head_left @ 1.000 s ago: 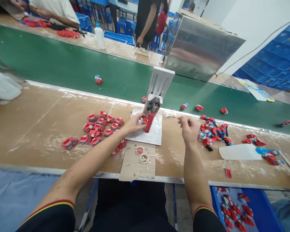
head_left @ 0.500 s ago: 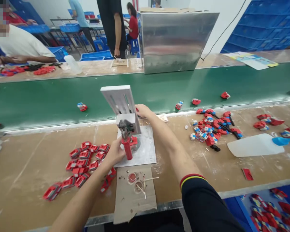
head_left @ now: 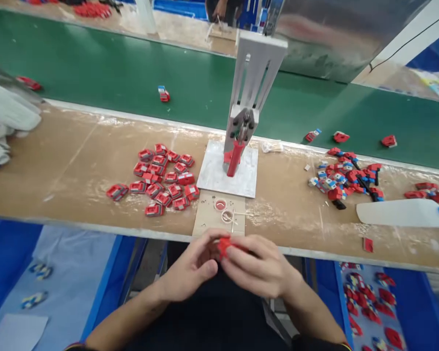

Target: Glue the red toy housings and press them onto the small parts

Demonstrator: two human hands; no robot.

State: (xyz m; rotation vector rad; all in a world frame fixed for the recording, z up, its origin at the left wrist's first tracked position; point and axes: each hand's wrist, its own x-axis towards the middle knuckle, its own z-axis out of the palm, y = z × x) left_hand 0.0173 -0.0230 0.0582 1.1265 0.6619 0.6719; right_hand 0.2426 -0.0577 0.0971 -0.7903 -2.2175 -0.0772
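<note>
A small red plastic part [head_left: 224,246] is held just in front of the table's near edge, between my two hands. My right hand [head_left: 259,265] pinches it with fingers bent over its right side. The curled fingers of my left hand [head_left: 188,268] meet its left side, with the thumb below. Fingers cover much of the part. Beyond them stands an upright metal press [head_left: 254,73] with a red lever handle [head_left: 235,158], on a flat metal base plate [head_left: 214,178]; another red piece sits under the press head.
Several red and grey parts [head_left: 157,170] lie left of the press. On cardboard [head_left: 203,219] are small round dishes [head_left: 220,205] and cotton swabs [head_left: 243,213]. Red, white and blue pieces [head_left: 336,178] and a white bottle [head_left: 398,212] lie right. Behind runs a green conveyor belt [head_left: 113,73].
My left hand has left the press handle and my right hand has come back from behind the press. Both now meet at the table's near edge around the red part. The view has tilted down.
</note>
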